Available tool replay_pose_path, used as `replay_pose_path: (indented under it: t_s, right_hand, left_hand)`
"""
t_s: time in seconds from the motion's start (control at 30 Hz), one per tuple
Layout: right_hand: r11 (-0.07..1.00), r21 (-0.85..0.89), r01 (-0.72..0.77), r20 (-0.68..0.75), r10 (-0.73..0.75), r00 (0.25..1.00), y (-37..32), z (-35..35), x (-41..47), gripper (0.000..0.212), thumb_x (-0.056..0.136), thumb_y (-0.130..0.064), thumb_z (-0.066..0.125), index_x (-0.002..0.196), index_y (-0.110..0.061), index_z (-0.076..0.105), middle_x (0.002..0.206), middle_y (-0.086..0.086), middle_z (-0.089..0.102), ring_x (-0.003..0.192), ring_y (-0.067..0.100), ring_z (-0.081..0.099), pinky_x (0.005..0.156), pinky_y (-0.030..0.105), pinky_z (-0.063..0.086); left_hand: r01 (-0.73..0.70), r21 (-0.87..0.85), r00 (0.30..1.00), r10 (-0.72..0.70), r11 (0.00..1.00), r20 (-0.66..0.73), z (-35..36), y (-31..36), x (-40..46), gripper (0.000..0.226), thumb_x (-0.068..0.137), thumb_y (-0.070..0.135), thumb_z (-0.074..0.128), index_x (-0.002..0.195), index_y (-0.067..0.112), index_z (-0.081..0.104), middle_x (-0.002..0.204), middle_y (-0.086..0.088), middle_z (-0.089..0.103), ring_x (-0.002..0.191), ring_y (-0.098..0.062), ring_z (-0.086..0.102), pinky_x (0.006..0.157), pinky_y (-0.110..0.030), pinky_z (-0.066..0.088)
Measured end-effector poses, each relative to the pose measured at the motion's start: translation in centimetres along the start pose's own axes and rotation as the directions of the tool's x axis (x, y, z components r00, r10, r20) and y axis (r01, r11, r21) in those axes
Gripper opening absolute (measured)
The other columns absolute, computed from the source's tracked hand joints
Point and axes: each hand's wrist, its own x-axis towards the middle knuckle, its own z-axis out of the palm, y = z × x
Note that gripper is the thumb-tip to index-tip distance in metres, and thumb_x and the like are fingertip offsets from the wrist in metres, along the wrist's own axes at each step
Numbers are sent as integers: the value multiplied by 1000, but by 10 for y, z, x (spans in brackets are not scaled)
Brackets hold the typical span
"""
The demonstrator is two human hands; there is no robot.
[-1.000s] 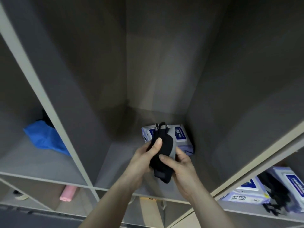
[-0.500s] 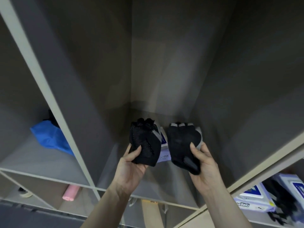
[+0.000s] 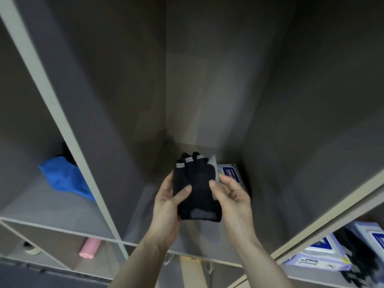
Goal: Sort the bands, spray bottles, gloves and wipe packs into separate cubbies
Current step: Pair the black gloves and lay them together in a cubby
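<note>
— So, where do your hands stand right now?

— Your left hand (image 3: 168, 201) and right hand (image 3: 232, 196) have come back together in front of the middle cubby (image 3: 145, 206). Half a second ago they were apart, each showing one black glove; now the two gloves (image 3: 196, 190) lie stacked as one flat bundle between them. Your left thumb is curled over the front of the bundle with the fingers behind it, and your right thumb pinches its right edge. The grey-tipped finger ends point up and away from you, the cuff strap sits low toward your wrists.

— What does that change mean for the sorting?

— As I judge it, you've paired the gloves, so they can travel as one item rather than two. They are off the shelf, held in the air, not yet put anywhere.

— What lies behind them?

— A wipe pack (image 3: 230, 172) rests at the back right of that same cubby floor, just beyond your right hand. So wipes seem to own this cubby, and your gloves likely belong elsewhere.

— Where else could they go?

— To your left, a cubby holds a blue cloth-like thing (image 3: 64, 179) with something dark behind it; I cannot tell what either is. Below it lies a pink roll (image 3: 90, 247). At lower right, more wipe packs (image 3: 320, 254) share a cubby with other black gloves (image 3: 357, 252), so that one looks unsorted.
</note>
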Motion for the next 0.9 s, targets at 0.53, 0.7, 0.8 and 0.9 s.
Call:
replay_pose_path:
  t_s: [0.53, 0.7, 0.8, 0.9]
  right_hand:
    - [901, -411, 134, 99, -102, 990, 8, -1, -16, 31, 69, -53, 73, 95, -37, 66, 101, -13, 62, 87, 7, 62, 75, 24, 54]
    - [916, -339, 216, 47, -213, 976, 9, -3, -17, 17, 84, -11, 67, 92, -26, 69, 97, -3, 67, 89, 7, 64, 79, 17, 49]
    - [998, -3, 57, -17, -57, 998, -3, -11, -17, 18, 89, -3, 59, 95, -14, 73, 92, 5, 75, 87, 14, 69, 77, 20, 55]
    - [995, 74, 64, -14, -63, 998, -15, -19, -21, 25, 91, 1, 55, 106, -11, 71, 98, 5, 75, 93, 15, 70, 82, 22, 56]
  left_hand:
    - [52, 238, 997, -38, 970, -66, 20, 12, -19, 34, 98, 30, 42, 100, 17, 73, 101, -14, 73, 92, -26, 70, 71, -33, 52]
    - [61, 221, 996, -72, 973, 42, 22, 16, -26, 38, 85, 35, 55, 106, 7, 69, 98, -15, 74, 90, -27, 70, 67, -28, 55]
    - [128, -17, 992, -128, 992, 13, 18, 22, -29, 30, 86, 19, 53, 109, 5, 66, 103, -16, 73, 91, -24, 71, 65, -26, 56]
    - [145, -135, 989, -138, 980, 58, 15, 30, -35, 31, 93, 11, 44, 116, 10, 64, 111, -13, 71, 97, -22, 70, 71, -27, 57]
